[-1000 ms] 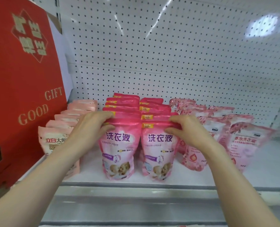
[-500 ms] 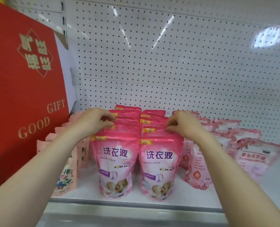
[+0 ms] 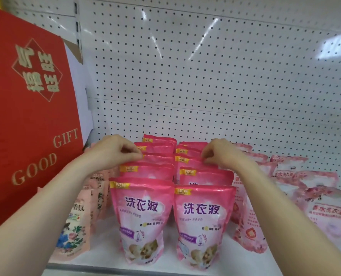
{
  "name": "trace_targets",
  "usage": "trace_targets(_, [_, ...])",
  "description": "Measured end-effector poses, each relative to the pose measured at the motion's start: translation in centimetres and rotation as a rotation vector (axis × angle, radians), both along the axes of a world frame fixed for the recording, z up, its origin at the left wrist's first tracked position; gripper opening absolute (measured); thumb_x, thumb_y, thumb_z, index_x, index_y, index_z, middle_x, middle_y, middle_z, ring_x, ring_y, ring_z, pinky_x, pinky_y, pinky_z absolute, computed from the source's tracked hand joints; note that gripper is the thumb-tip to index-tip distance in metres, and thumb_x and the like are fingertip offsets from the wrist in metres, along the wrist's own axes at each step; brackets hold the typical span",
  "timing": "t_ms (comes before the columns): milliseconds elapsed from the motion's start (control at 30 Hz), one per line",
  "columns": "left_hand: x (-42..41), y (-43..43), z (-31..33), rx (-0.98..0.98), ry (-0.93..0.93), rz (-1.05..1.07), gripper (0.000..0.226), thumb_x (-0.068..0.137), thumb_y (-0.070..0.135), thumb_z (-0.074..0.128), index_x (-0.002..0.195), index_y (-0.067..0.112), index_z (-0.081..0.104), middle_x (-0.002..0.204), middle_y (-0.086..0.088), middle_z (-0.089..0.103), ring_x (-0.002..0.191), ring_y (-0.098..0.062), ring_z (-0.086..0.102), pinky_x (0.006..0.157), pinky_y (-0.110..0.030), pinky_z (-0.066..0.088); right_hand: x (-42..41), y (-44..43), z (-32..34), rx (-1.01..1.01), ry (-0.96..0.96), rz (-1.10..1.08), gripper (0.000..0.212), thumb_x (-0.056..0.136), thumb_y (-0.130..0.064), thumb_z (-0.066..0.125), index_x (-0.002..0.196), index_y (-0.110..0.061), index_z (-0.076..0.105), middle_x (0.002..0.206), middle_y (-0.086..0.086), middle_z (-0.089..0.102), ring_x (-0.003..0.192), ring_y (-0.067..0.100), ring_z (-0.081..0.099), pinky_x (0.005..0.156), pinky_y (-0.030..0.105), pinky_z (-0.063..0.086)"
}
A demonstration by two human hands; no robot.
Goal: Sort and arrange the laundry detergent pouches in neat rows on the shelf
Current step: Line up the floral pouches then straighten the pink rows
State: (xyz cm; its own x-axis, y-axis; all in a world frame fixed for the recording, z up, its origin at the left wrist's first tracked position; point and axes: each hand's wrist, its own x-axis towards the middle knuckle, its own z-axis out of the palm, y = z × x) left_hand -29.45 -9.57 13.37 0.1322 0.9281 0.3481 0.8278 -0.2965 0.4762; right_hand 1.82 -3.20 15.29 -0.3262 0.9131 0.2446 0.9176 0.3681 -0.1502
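Where the white shelf [image 3: 235, 263] meets its front edge, two bright pink pouches stand upright side by side, nearly touching: the left front pouch [image 3: 139, 220] and the right front pouch [image 3: 201, 226]. Behind each one a row of matching pouches runs straight back, top edges stepping up one after another. Both forearms reach in over the outer sides of these rows. The left hand [image 3: 116, 152] has its fingers curled and pinches the top edge of the left middle pouch [image 3: 157, 159], about halfway back. The right hand [image 3: 223, 154] is curled the same way, pinching the top of the right middle pouch [image 3: 191, 164]. Just beside the left row, pale flowered pouches [image 3: 74, 232] stand partly hidden under the left arm. To the right, light pink pouches [image 3: 329, 212] lean at loose angles, less even than the middle rows. A red gift box [image 3: 26, 116] rises at the far left. At the back stands a white pegboard [image 3: 205, 76].
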Motion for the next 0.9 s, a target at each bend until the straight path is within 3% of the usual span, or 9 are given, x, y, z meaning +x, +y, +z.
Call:
trace_targets(133, [1.0, 1.9, 1.2, 0.021, -0.032, 0.011, 0.014, 0.085, 0.031, 0.071, 0.098, 0.037, 0.074, 0.105, 0.017, 0.071, 0.102, -0.002, 0.062, 0.097, -0.034, 0.049, 0.5, 1.1, 0.2, -0.012, -0.023, 0.007, 0.014, 0.082, -0.014, 0.077, 0.094, -0.021, 0.079, 0.096, -0.003, 0.076, 0.084, 0.012, 0.068, 0.083, 0.03, 0.056])
trace_targets(267, [1.8, 3.8, 1.0, -0.096, 0.222, 0.061, 0.025, 0.087, 0.024, 0.07, 0.111, 0.029, 0.07, 0.111, 0.014, 0.067, 0.09, 0.0, 0.059, 0.079, -0.013, 0.043, 1.4, 1.3, 0.4, -0.054, -0.055, 0.006, 0.014, 0.083, -0.015, 0.075, 0.095, -0.021, 0.079, 0.088, -0.006, 0.073, 0.078, 0.007, 0.06, 0.073, 0.021, 0.043])
trace_targets(367, [1.6, 4.8, 0.3, -0.107, 0.217, 0.092, 0.022, 0.085, 0.02, 0.073, 0.106, 0.027, 0.074, 0.11, 0.011, 0.07, 0.102, -0.008, 0.063, 0.095, -0.024, 0.046, 1.4, 1.6, 1.2, -0.128, 0.042, 0.052, 0.01, 0.085, -0.024, 0.075, 0.094, -0.022, 0.079, 0.088, -0.009, 0.073, 0.082, 0.007, 0.065, 0.077, 0.021, 0.048])
trace_targets(433, [1.6, 4.9, 0.2, -0.103, 0.199, 0.117, 0.02, 0.083, 0.019, 0.074, 0.102, 0.027, 0.075, 0.108, 0.011, 0.071, 0.104, -0.01, 0.063, 0.098, -0.028, 0.046, 1.1, 2.9, 1.4, -0.029, 0.106, 0.021, 0.014, 0.087, -0.027, 0.072, 0.099, -0.023, 0.078, 0.094, -0.007, 0.075, 0.088, 0.011, 0.068, 0.084, 0.028, 0.052])
trace_targets(567, [1.6, 5.1, 0.2, -0.103, 0.194, 0.119, 0.02, 0.083, 0.02, 0.075, 0.101, 0.028, 0.076, 0.106, 0.011, 0.072, 0.102, -0.009, 0.063, 0.097, -0.028, 0.047, 0.0, 5.7, 0.2, -0.034, -0.057, -0.039, 0.032, 0.084, -0.013, 0.071, 0.114, -0.024, 0.073, 0.107, 0.0, 0.073, 0.1, 0.022, 0.068, 0.09, 0.037, 0.055])
trace_targets(700, [1.4, 5.4, -0.1, -0.088, 0.178, 0.123, 0.019, 0.082, 0.021, 0.075, 0.099, 0.029, 0.076, 0.104, 0.011, 0.072, 0.099, -0.009, 0.063, 0.095, -0.026, 0.046, -0.3, 7.5, -0.5, -0.017, -0.173, -0.043, 0.04, 0.078, 0.003, 0.064, 0.099, -0.028, 0.077, 0.097, 0.004, 0.073, 0.092, 0.028, 0.068, 0.08, 0.037, 0.057])
trace_targets(833, [1.4, 5.2, -0.1, -0.083, 0.164, 0.128, 0.019, 0.083, 0.022, 0.074, 0.1, 0.03, 0.075, 0.103, 0.012, 0.072, 0.097, -0.006, 0.061, 0.09, -0.022, 0.045, -0.5, 8.0, 0.0, -0.054, -0.237, -0.04, 0.032, 0.079, -0.002, 0.067, 0.098, -0.027, 0.077, 0.093, -0.001, 0.071, 0.086, 0.023, 0.066, 0.078, 0.034, 0.056])
trace_targets(900, [1.6, 4.9, 0.3, -0.065, 0.149, 0.137, 0.019, 0.084, 0.025, 0.073, 0.101, 0.033, 0.074, 0.102, 0.015, 0.071, 0.096, -0.003, 0.061, 0.085, -0.019, 0.043, -0.9, 8.4, 1.4, -0.102, -0.168, -0.02, 0.019, 0.084, -0.02, 0.071, 0.102, -0.026, 0.076, 0.094, -0.004, 0.071, 0.089, 0.019, 0.066, 0.082, 0.033, 0.054])
